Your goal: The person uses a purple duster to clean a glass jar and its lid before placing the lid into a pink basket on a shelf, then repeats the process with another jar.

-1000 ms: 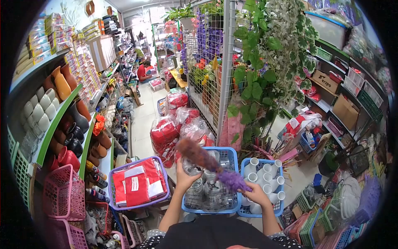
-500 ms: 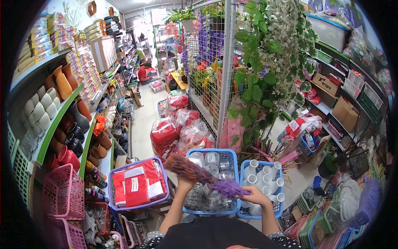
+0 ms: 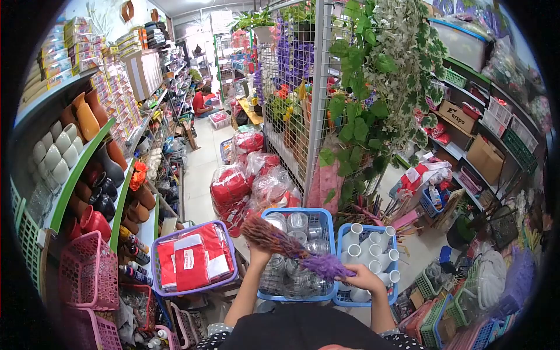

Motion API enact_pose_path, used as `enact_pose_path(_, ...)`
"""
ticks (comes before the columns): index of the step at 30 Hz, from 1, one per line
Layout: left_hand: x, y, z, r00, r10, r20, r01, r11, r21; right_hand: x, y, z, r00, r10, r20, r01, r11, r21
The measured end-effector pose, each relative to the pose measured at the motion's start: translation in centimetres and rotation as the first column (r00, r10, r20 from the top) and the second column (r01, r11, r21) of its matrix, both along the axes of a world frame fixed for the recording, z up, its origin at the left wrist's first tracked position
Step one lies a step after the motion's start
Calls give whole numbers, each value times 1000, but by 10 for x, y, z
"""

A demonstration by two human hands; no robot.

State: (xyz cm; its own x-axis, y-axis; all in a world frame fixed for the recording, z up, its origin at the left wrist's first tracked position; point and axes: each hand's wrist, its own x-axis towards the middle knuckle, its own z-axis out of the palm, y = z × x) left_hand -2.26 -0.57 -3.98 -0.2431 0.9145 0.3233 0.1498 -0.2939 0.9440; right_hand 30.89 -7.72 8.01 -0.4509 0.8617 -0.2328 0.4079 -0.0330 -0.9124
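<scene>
A long fluffy bunch [image 3: 286, 246], which looks like dried flowers, stretches between my hands, reddish-brown at the left and purple at the right. My left hand [image 3: 259, 255] is wrapped round its brown part from below. At the purple end, my right hand [image 3: 360, 276] pinches the tufts between thumb and fingers. Directly beneath lies a blue basket [image 3: 331, 233] of clear glass-like jars [image 3: 297, 221], partly covered by the bunch. Below my right hand stands a second blue basket [image 3: 394, 233] with several white bottle-shaped vases [image 3: 366, 256].
A purple basket [image 3: 154, 262] holds red-and-white packets [image 3: 189, 259] at the left. Shelves with vases [image 3: 87, 116] line the left side. Wrapped red bundles [image 3: 228, 186] lie on the floor ahead, beside a wire rack [image 3: 318, 116] with hanging leaves. Far down the aisle, a person [image 3: 202, 104] sits.
The bunch has shifted slightly to the right and its brown end has tipped a little. My right hand has moved slightly right, still at the purple end.
</scene>
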Motion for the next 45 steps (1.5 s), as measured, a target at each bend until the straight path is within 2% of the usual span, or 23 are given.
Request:
enact_pose_path(1, -7, 3, -12, 879, 131, -458, -71, 987, 146, 0, -2, 3, 998, 43, -35, -42, 999, 33)
enact_pose_path(3, -5, 5, -15, 989, -55, 138, 65, 995, -70, 1, -2, 1, 999, 29, -41, -25, 995, 95)
enact_pose_path(7, 16, -22, 49, 838, -59, 543, 135, 986, -100, -9, -6, 1, 989, -148, -26, 150, 984, 92)
enact_pose_path(11, 17, -9, 32, 920, -39, 389, 61, 997, -44, -25, -10, -28, 943, -332, -1, 318, 903, 290)
enact_pose_path(13, 13, -7, 36, 1000, 8, -10, -8, 999, 41, -20, -9, -38, 973, -99, 207, 47, 969, 242)
enact_pose_path(17, 20, 0, 24, 989, 148, -27, -142, 979, 146, -19, -16, -30, 982, -4, 187, -65, 931, 359)
enact_pose_path(21, 26, -11, 56, 982, 188, -34, -185, 979, 82, -31, -15, -23, 899, -406, 164, 357, 897, 262)
enact_pose_path(24, 18, -7, 40, 977, 200, -79, -199, 980, 13, -8, -12, -31, 963, -197, 183, 141, 950, 280)
enact_pose_path(25, 3, 4, 11, 640, 427, -639, -195, 895, 402, -3, -12, -35, 975, -72, 211, 21, 972, 236)
enact_pose_path(27, 3, 5, 11, 869, 321, -377, -187, 918, 349, -7, -15, -26, 971, -64, 230, -13, 948, 317)
enact_pose_path(29, 25, -5, 39, 967, 256, -4, -256, 966, 45, -19, -17, -18, 934, -299, 197, 245, 935, 256)
enact_pose_path(32, 13, 1, 31, 948, 234, -216, -183, 955, 231, -17, -17, -18, 971, -197, 135, 161, 957, 241)
enact_pose_path(33, 8, 3, 29, 885, 229, -406, -93, 940, 328, -15, -18, -18, 971, -195, 135, 159, 958, 240)
enact_pose_path(34, 8, 4, 2, 271, 615, -740, -259, 787, 560, -12, -20, -18, 979, -131, 156, 85, 959, 272)
enact_pose_path(35, -1, 14, -17, 549, 515, -658, -236, 851, 469, -10, -22, -18, 982, -67, 177, 11, 953, 302)
enact_pose_path(36, 11, 5, 11, 856, 369, -362, -286, 922, 262, -13, -21, -16, 982, -68, 176, 12, 955, 298)
enact_pose_path(37, 26, -6, 52, 973, 227, 51, -229, 972, 50, -17, -19, -10, 961, -201, 188, 135, 940, 314)
enact_pose_path(38, 29, -12, 65, 967, 252, 22, -252, 968, -12, -18, -17, -6, 923, -330, 199, 253, 909, 332)
enact_pose_path(41, 29, -10, 61, 963, 268, -10, -268, 963, 31, -13, -18, 3, 961, -212, 177, 147, 936, 319)
enact_pose_path(42, 16, -3, 30, 782, 419, -461, -303, 902, 306, -1, -16, -24, 979, -134, 156, 75, 940, 332)
enact_pose_path(43, 3, 5, 2, 377, 575, -726, -180, 814, 552, -2, -18, -24, 979, -137, 152, 79, 939, 335)
enact_pose_path(44, 12, 5, 17, 782, 441, -441, -283, 881, 379, -4, -19, -23, 963, -195, 183, 116, 920, 374)
enact_pose_path(45, 24, 0, 42, 961, 275, 9, -272, 945, 180, -9, -20, -19, 945, -252, 210, 147, 898, 415)
